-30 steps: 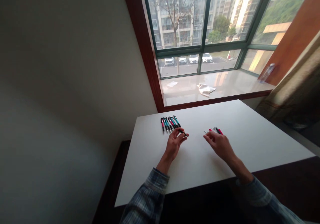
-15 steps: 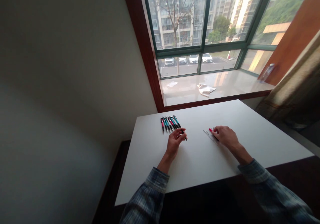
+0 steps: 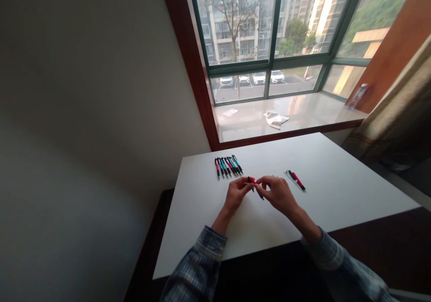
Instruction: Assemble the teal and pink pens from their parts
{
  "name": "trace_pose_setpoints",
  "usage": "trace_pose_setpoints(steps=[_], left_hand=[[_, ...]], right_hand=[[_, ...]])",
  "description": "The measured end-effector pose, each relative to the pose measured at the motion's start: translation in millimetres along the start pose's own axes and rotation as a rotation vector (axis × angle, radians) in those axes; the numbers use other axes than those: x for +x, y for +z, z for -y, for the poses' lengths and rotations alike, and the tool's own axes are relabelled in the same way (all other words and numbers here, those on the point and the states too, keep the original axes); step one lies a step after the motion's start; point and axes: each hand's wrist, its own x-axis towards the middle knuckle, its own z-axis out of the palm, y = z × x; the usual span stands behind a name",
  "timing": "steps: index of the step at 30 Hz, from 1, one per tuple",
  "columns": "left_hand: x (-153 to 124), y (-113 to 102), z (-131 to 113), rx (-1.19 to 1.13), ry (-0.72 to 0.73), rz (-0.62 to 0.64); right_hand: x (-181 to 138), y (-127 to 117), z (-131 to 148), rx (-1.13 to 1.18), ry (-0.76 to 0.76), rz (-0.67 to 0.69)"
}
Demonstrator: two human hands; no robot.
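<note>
My left hand (image 3: 235, 194) and my right hand (image 3: 276, 193) meet above the middle of the white table (image 3: 336, 189). Both pinch small pen parts (image 3: 254, 184), one red and one black, held together between the fingertips. A row of several assembled pens (image 3: 228, 166), pink and teal with black tips, lies just beyond my left hand. To the right of my right hand lie a red-and-black pen piece (image 3: 296, 180) and a thin pale refill beside it.
A glossy window sill (image 3: 303, 115) behind the table carries a crumpled white bag (image 3: 276, 119) and a slip of paper (image 3: 230, 112). A plastic bottle (image 3: 357, 96) stands at the sill's right end. A curtain (image 3: 397, 113) hangs on the right.
My right hand lifted a red piece from the small pile on the right and moved left to meet my left hand, which still holds its black part.
</note>
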Motion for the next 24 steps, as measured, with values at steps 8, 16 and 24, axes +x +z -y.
trace_pose_setpoints(steps=[8, 16, 24], left_hand=[[1.1, -2.0, 2.5, -0.017, -0.007, -0.07], [4.7, -1.7, 5.2, -0.1, -0.041, -0.167], [4.0, -2.3, 3.0, -0.071, -0.026, -0.18]], right_hand=[[-3.6, -9.0, -25.6, -0.055, 0.041, 0.026], [-31.9, -44.3, -99.9, -0.37, 0.295, 0.056], [-50.5, -18.5, -93.4, -0.276, 0.136, -0.04]])
